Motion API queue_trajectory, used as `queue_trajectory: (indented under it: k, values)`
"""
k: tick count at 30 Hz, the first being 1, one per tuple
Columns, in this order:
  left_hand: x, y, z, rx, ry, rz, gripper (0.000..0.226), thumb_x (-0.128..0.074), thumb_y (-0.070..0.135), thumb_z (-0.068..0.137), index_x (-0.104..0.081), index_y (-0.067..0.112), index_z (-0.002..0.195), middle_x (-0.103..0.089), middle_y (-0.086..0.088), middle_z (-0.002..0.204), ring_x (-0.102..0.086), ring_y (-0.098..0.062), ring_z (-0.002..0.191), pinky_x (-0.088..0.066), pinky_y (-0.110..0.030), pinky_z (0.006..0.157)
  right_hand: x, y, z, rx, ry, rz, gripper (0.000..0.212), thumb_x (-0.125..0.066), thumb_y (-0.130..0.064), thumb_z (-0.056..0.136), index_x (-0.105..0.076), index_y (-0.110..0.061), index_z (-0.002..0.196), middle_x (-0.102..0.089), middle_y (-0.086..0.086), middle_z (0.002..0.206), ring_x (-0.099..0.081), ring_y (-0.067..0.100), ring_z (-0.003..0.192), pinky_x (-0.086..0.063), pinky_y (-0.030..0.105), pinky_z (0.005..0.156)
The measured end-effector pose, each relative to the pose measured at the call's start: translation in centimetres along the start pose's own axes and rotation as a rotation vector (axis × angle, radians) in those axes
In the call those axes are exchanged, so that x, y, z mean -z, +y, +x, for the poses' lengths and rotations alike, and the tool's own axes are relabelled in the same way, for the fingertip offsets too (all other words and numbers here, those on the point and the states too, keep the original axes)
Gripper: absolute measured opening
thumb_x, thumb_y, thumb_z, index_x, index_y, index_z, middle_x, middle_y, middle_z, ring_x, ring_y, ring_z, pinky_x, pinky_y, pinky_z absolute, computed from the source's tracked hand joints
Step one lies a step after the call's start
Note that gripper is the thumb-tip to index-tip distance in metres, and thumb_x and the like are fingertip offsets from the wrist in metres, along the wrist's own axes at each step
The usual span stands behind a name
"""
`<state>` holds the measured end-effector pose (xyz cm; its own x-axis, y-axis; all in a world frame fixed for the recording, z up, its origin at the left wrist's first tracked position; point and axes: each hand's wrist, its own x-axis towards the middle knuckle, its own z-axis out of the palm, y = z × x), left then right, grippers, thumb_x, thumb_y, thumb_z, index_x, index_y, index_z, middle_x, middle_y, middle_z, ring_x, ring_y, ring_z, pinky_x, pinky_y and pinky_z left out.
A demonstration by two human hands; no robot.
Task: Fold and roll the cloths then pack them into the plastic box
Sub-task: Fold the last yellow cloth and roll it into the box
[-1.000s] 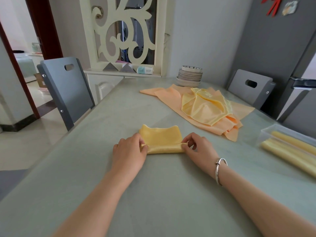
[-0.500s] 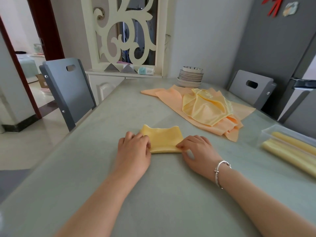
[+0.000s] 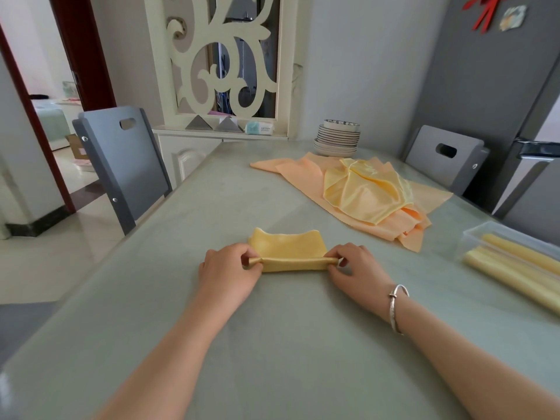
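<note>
A folded yellow cloth (image 3: 288, 248) lies on the grey table (image 3: 272, 344) in front of me, its near edge turned up into a thin roll. My left hand (image 3: 228, 272) pinches the roll's left end and my right hand (image 3: 356, 268) pinches its right end. Further back on the right lies a heap of loose cloths (image 3: 363, 192), shiny yellow on top of orange ones. At the right edge stands a clear plastic box (image 3: 472, 241) holding rolled yellow cloths (image 3: 521, 268).
A stack of plates with a bowl (image 3: 338, 137) stands at the table's far end. Grey chairs stand at the left (image 3: 121, 162) and the far right (image 3: 444, 156). A fridge (image 3: 515, 101) rises on the right, close to the table.
Both hands lay flat on the cloth's near corners half a second ago; now their fingers pinch the near edge, which has been turned up into a first narrow roll.
</note>
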<state>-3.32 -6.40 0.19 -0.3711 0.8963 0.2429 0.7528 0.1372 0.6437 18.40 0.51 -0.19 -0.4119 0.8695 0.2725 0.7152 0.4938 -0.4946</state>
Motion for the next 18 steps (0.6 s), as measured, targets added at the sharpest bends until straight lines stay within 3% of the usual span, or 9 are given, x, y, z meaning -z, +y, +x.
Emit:
queue_trajectory:
  k: [5,8,12,15,18]
  values:
    - [-0.5,0.3,0.3,0.055,0.004,0.017,0.008,-0.053,0.034,0.092,-0.056,0.029,0.097,-0.062,0.011,0.095,-0.042,-0.023,0.111,-0.031,-0.03,0.087,-0.1,0.1,0.5,-0.118,0.055,0.174,0.004,-0.058,-0.024,0.087,-0.056,-0.027,0.089,-0.058,-0.014,0.084,-0.052,0.011,0.084,-0.043,0.028,0.077]
    - [-0.9,0.6,0.5,0.034,0.054,0.055,0.013,-0.052,0.035,0.092,-0.054,0.025,0.1,-0.063,0.007,0.099,-0.042,-0.025,0.108,-0.031,-0.032,0.085,-0.5,0.1,1.0,-0.173,0.081,0.192,0.011,-0.06,-0.028,0.087,-0.051,-0.025,0.093,-0.057,-0.012,0.082,-0.051,0.01,0.077,-0.043,0.031,0.078]
    - [-1.4,0.3,0.6,-0.038,0.126,0.111,0.017,-0.054,0.035,0.092,-0.045,0.023,0.097,-0.06,0.006,0.095,-0.041,-0.023,0.099,-0.029,-0.031,0.08,-0.9,0.0,1.2,-0.137,0.085,0.009,0.02,-0.059,-0.032,0.088,-0.043,-0.024,0.097,-0.05,-0.011,0.08,-0.043,0.014,0.089,-0.034,0.03,0.078]
    - [-1.5,0.1,0.7,-0.074,0.168,0.196,0.024,-0.057,0.039,0.089,-0.04,0.023,0.097,-0.054,0.006,0.096,-0.041,-0.023,0.097,-0.03,-0.032,0.081,-0.5,-0.4,1.1,-0.02,0.129,-0.179,0.021,-0.057,-0.03,0.089,-0.045,-0.025,0.105,-0.045,-0.008,0.095,-0.04,0.015,0.097,-0.033,0.028,0.084]
    - [-1.6,0.0,0.8,-0.162,0.21,0.248,0.02,-0.061,0.034,0.088,-0.048,0.023,0.099,-0.047,0.006,0.1,-0.041,-0.023,0.098,-0.029,-0.031,0.08,-0.6,-0.7,1.1,0.165,0.137,-0.33,0.017,-0.051,-0.021,0.092,-0.054,-0.025,0.108,-0.047,-0.006,0.108,-0.041,0.018,0.104,-0.033,0.029,0.09]
